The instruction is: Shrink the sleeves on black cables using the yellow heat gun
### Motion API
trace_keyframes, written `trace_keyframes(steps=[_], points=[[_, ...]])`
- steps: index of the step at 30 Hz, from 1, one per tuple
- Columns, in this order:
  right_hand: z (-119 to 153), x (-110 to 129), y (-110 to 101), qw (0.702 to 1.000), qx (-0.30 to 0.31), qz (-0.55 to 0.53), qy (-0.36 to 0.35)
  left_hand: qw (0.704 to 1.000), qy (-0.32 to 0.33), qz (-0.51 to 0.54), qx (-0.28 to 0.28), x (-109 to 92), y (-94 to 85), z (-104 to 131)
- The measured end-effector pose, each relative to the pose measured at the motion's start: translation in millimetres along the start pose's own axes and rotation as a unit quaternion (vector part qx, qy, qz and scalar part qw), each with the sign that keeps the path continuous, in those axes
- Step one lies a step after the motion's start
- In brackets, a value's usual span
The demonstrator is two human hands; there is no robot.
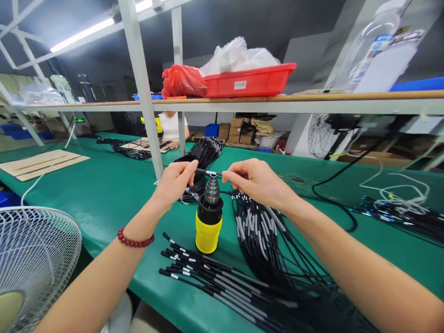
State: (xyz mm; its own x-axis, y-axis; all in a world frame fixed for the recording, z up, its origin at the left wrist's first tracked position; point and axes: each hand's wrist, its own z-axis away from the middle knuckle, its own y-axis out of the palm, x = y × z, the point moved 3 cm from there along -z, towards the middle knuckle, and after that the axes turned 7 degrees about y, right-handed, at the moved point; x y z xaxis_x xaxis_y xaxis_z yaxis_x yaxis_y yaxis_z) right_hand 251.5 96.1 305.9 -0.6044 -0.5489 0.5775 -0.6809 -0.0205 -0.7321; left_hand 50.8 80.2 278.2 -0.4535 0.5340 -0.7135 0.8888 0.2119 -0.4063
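Between my two hands a black cable (201,171) with a short white sleeve (211,172) is stretched level. My left hand (175,181) pinches its thicker black end. On the other side, the thumb and fingers of my right hand (258,181) are closed on the thin part. Just below the white sleeve points the coiled metal nozzle of a yellow and black heat gun (208,231), standing upright on the green table. A row of cables with white sleeves (187,266) lies in front of it. Under my right hand is a bundle of cables with grey sleeves (258,226).
A shelf (243,105) on white posts crosses above the table (114,185), bearing a red tray (249,79). A fan (38,254) stands at the left front. Across the table sits a person (173,127) near another cable pile. More cables (398,212) lie right.
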Motion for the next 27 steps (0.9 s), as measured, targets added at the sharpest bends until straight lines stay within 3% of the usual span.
trace_keyframes(steps=[27], points=[[4.7, 2.2, -4.3, 1.0, -0.031, 0.0, 0.001, 0.999, 0.016, 0.038, 0.0, -7.1, 2.0, 2.2]])
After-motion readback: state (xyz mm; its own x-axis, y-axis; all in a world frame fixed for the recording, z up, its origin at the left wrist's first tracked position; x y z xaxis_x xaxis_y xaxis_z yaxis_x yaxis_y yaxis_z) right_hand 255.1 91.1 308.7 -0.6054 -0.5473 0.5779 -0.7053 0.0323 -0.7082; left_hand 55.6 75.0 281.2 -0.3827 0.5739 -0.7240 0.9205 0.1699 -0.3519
